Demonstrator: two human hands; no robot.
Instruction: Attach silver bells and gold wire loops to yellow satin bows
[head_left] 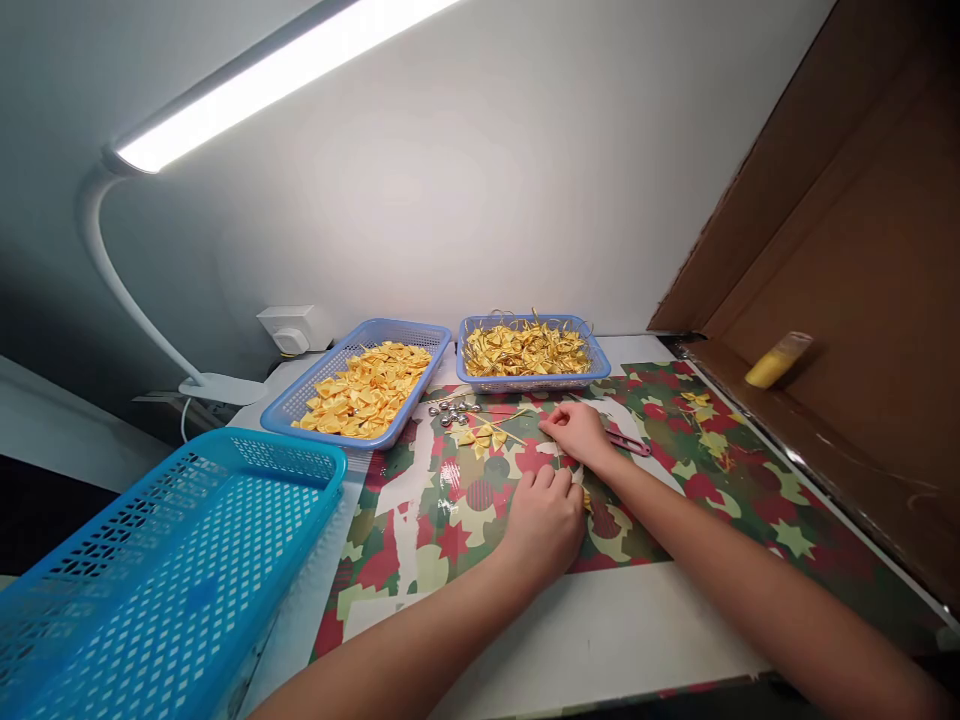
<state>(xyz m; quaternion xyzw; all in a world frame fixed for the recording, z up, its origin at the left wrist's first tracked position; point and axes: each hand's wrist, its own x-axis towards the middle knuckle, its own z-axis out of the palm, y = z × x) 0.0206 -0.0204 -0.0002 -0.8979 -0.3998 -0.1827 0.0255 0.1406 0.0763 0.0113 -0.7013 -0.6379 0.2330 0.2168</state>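
Observation:
My left hand (547,520) is closed low over the patterned mat, with a bit of gold ribbon bow (586,498) peeking out at its right side. Just above it, my right hand (579,433) has thumb and fingers pinched together; what they hold is too small to make out. A faint thin strand shows between the two hands. Left of my right hand lie a few gold bows (484,437) with thin gold cords, beside several small silver bells (454,410). Pink-handled snips (628,442) lie partly hidden behind my right wrist.
Behind stand a blue basket of gold bows (330,432) and another of corded bows (459,365). A turquoise basket (330,458) is at left, under a lit lamp (285,85). Gold scraps (712,440) lie right, near a yellow-filled tube (778,360) and a cardboard wall (847,230).

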